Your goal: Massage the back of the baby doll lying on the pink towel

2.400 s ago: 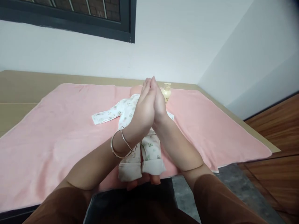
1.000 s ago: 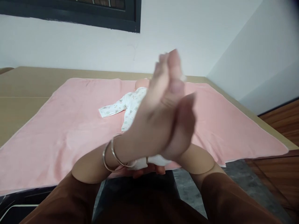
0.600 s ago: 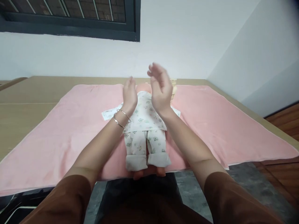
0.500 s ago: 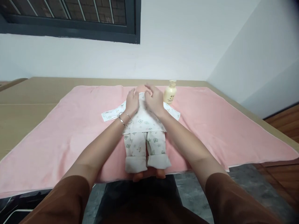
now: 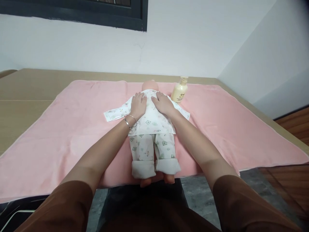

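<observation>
A doll point(image 5: 150, 85) lies on the pink blanket point(image 5: 84, 129), its head toward the wall and its feet at the near edge. It wears a white patterned top point(image 5: 152, 124) and matching trousers point(image 5: 143, 146) with rolled cuffs. Flat on the left side of the upper torso rests my left hand point(image 5: 138, 105), a metal bangle at its wrist. On the right side lies my right hand point(image 5: 164, 103), its thumb pointing inward. Both hands are open and hold nothing.
A pale yellow pump bottle point(image 5: 179, 92) stands on the blanket, right of the doll's shoulder. The blanket covers much of a tan table point(image 5: 31, 85). Behind it rises a white wall point(image 5: 183, 38) with a dark window frame point(image 5: 116, 16).
My hands have come down flat onto the doll's upper torso, uncovering more of its head. The view has tilted slightly downward.
</observation>
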